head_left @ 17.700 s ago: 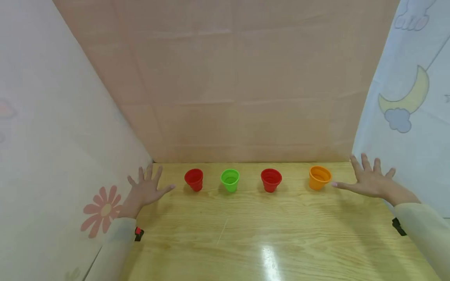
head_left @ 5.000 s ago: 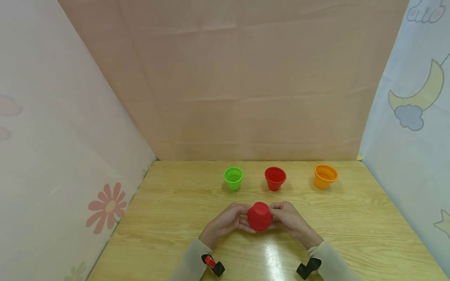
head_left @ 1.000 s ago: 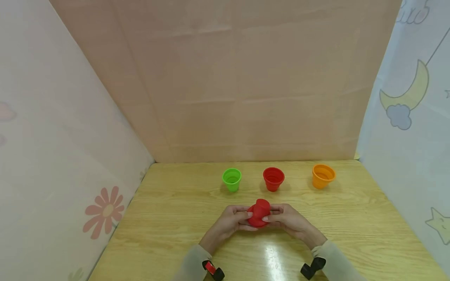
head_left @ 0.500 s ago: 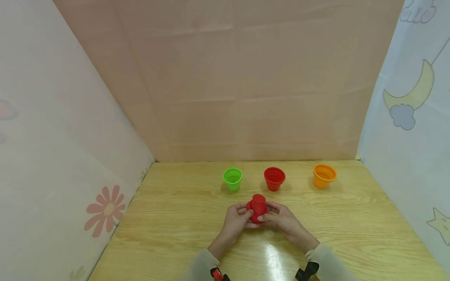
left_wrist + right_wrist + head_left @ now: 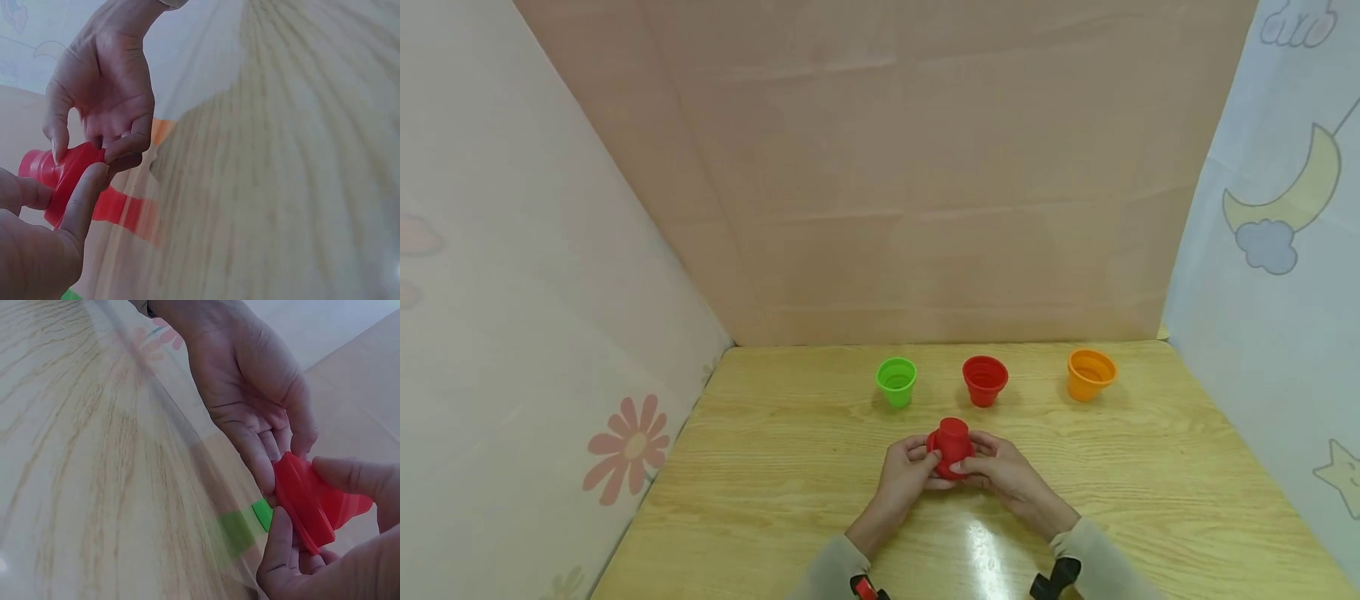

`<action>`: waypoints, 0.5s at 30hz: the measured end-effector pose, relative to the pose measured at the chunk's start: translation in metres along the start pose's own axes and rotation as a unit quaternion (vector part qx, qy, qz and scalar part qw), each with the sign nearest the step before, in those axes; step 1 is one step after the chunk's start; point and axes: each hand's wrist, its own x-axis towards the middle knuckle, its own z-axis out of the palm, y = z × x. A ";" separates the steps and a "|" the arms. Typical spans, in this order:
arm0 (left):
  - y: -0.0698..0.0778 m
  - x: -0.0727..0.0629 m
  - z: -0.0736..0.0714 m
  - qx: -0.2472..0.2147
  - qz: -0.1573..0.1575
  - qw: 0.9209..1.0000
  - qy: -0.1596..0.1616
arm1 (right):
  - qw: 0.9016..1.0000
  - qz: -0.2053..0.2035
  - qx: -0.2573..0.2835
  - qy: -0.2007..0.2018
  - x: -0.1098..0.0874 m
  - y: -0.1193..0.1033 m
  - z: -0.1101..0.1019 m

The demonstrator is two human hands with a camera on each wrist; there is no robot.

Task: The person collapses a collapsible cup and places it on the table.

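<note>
In the head view a red collapsible cup is held up in the air, narrow base upward and rim down. My left hand pinches its left side, thumb on the wall and fingers under the rim. On the other side my right hand pinches it the same way. The wide rim part looks folded flat while the base part sticks out. From the left wrist, the red cup lies tilted between both hands' fingertips. The right wrist view shows the red cup gripped at its rim.
A green cup, another red cup and an orange cup stand upright in a row at the back of the wooden table. A brown backdrop rises behind them, with pale printed walls at the sides.
Long before, both hands were spread at the sides and the leftmost red cup stood in the row. Since then it was taken and turned over. In the last second, hands and cup shifted slightly forward.
</note>
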 end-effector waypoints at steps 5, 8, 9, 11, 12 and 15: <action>0.000 0.002 0.000 0.001 0.005 1.000 -0.006 | 1.000 0.001 0.003 -0.001 0.002 -0.001 -0.001; -0.001 0.003 0.001 -0.002 0.002 1.000 -0.005 | 1.000 0.005 0.010 0.010 0.002 -0.001 -0.001; -0.002 0.004 0.001 -0.001 0.002 1.000 -0.005 | 1.000 0.006 0.012 0.013 0.002 -0.001 -0.001; -0.002 0.005 0.002 -0.007 -0.003 1.000 -0.004 | 1.000 0.009 0.014 0.012 0.002 -0.001 -0.002; -0.003 0.006 0.002 -0.011 -0.009 1.000 -0.005 | 1.000 0.011 0.014 0.009 0.002 -0.001 -0.003; -0.002 0.008 0.001 -0.038 -0.027 0.999 -0.022 | 0.999 0.010 0.015 -0.028 0.003 -0.003 -0.009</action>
